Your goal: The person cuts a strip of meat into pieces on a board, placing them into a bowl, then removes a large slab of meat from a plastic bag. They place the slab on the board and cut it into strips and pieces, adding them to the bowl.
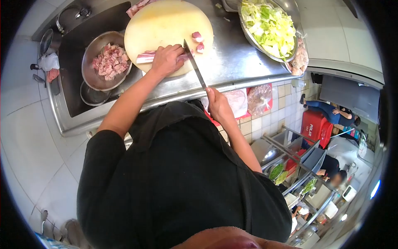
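Note:
On the round cutting board [166,20] lies a strip of raw pork belly [145,57]. My left hand [166,60] presses down on the strip with curled fingers. My right hand [219,103] grips the handle of a knife [195,66], whose blade slants across the board at the strip's right end. Beyond the blade sit a few cut pork pieces [197,37]. To the left, a metal bowl [88,68] holds chopped raw pork [110,61]. At the back right stands a large bowl of chopped cabbage [267,27].
The metal bowl rests at the sink [72,99], beside a faucet [62,20]. Bagged meat [299,60] lies by the cabbage bowl. Below the counter edge are red trays with packed meat [259,99]. Shelving [298,159], a red cooler [313,126] and other people are off to the right.

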Tool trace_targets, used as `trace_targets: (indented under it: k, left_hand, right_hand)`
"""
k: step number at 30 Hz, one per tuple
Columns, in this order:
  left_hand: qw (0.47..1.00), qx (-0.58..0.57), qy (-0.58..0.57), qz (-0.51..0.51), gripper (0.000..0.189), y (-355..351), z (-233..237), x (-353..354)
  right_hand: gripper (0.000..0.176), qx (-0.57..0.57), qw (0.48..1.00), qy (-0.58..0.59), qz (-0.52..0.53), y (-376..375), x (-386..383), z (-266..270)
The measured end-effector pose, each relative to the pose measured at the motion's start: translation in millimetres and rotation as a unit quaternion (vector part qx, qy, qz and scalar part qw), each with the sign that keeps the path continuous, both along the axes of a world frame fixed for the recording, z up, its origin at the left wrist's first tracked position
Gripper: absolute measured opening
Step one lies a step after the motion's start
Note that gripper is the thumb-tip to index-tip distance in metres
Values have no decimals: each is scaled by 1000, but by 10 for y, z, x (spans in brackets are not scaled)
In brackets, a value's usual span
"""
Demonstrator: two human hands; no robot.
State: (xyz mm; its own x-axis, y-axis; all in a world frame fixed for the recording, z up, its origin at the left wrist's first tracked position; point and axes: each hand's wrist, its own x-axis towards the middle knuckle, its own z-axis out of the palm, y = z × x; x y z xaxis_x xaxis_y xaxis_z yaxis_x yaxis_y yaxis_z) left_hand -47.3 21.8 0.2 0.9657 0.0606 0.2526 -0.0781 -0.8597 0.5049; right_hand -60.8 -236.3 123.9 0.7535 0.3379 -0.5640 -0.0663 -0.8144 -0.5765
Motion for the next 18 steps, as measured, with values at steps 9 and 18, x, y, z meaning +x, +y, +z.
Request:
trace_targets:
  k: [9,18]
  left_hand:
    - [999,1,-25,22,27,7,-138,44]
    - [997,-68,-35,-16,37,242,-106,-128]
  right_hand:
    - [59,9,992,-107,69,662,503,-517]
    - [62,41,994,86,-59,13,373,-85]
